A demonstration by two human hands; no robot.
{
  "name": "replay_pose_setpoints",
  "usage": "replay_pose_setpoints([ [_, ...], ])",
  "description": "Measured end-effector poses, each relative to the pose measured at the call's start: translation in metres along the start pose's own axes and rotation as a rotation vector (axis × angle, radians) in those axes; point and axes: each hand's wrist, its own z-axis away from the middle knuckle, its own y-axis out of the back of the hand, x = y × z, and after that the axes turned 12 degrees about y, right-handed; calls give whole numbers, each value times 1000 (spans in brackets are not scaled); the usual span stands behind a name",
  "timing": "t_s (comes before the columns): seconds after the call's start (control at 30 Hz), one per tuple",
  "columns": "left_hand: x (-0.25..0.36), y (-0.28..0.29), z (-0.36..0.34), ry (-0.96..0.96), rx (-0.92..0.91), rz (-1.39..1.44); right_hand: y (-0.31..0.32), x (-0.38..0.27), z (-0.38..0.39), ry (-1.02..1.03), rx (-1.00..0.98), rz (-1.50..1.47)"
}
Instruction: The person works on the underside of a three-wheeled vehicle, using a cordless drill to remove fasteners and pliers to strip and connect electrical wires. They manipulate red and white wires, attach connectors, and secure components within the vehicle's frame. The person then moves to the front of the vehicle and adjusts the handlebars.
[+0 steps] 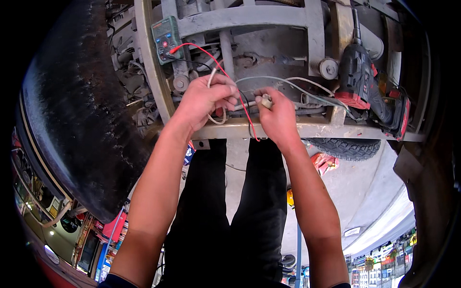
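Above the near rail of a metal vehicle frame, my left hand [204, 101] is closed, thumb against fingers, around a whitish cable [212, 78]. One end sticks up above the knuckles and a loop hangs below the hand. To its right, my right hand [279, 115] grips a small beige connector [266, 100] between thumb and fingers. A green-grey multimeter [164, 36] rests on the frame at the upper left. Its red test lead [216, 63] and black test lead [199, 63] run down past my hands, and the red one hangs over the near rail.
The near frame rail [317, 130] crosses in front of my legs. A cordless impact wrench [355, 72] and another red-and-black cordless tool [394, 113] lie on the right. A dark, rusty panel [81, 110] stands at left. Below the rail are a tyre [348, 149] and a red package [324, 163].
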Motion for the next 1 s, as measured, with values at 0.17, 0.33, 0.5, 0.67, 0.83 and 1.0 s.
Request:
replay_pose_setpoints([
  [0.17,-1,-12,4,-17,-36,12,7,-19,1,53,161,-6],
  [0.33,-8,-18,9,-71,-116,-24,19,-41,10,-248,71,-322],
  [0.5,-11,-20,17,-77,-159,41,17,-45,6,-257,21,-364],
  [0.67,-6,-28,27,-158,-46,-43,26,-44,-5,-239,102,-542],
  [0.83,-4,-41,29,-483,40,-19,34,-51,-27,-132,118,-508],
  [1.0,0,-34,34,-388,89,-169,36,-59,-33,-138,86,-510],
])
